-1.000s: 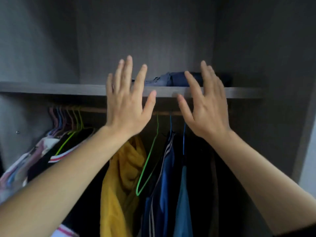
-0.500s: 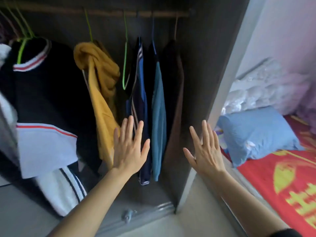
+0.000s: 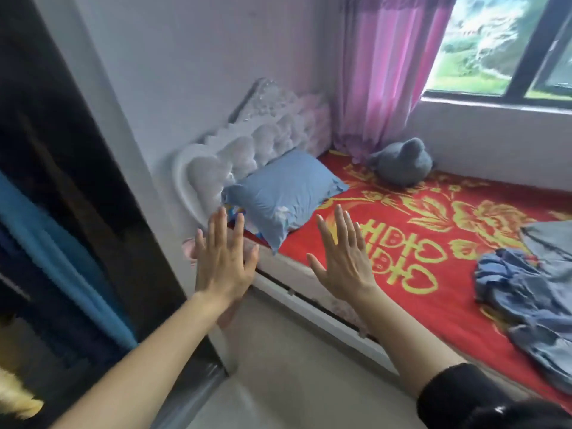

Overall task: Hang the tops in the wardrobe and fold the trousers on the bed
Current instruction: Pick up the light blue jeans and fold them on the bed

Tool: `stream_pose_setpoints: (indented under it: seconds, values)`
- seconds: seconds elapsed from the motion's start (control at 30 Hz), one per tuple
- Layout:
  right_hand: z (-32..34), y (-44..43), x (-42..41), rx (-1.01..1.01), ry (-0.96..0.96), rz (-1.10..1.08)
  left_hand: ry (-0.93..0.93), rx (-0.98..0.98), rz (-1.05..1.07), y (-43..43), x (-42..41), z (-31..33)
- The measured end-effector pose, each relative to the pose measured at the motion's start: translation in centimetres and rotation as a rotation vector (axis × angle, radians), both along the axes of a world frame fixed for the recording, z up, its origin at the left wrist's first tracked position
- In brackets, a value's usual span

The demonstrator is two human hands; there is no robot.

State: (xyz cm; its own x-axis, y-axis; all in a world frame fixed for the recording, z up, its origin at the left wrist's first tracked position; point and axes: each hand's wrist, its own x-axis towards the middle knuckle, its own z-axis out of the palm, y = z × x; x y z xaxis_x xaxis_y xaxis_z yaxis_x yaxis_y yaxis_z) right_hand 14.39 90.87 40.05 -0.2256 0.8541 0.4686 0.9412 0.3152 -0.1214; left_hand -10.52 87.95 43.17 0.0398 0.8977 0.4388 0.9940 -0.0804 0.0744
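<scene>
While facing from the wardrobe (image 3: 71,150) at the near left toward the bed (image 3: 433,305) on the right, holds up the left hand (image 3: 224,267) and the right hand (image 3: 343,264) side by side but apart, fingers straight and spread, gripping nothing; probably free so as to take the next garment. Finds the heap of blue and grey clothes (image 3: 532,305) crumpled on the bed at the right, well apart from both hands, within easy reach for sorting. Cannot tell trousers from tops in it. Shows a teal garment (image 3: 62,258) hung inside the wardrobe. Leaves the blue pillow (image 3: 284,196) far at the headboard (image 3: 247,150), out of the folding space.
</scene>
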Motion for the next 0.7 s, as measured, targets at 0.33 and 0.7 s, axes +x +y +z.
stream_pose_setpoints:
  seconds: [0.33, 0.7]
  values:
    - [-4.3, -5.3, 33.9, -0.164, 0.019, -0.483, 0.065, -0.110, -0.462, 5.8, 35.2, -3.8]
    - [-11.1, -7.4, 50.4, -0.391, 0.158, -0.773, 0.233, -0.279, -0.714, 11.8, 53.3, -11.0]
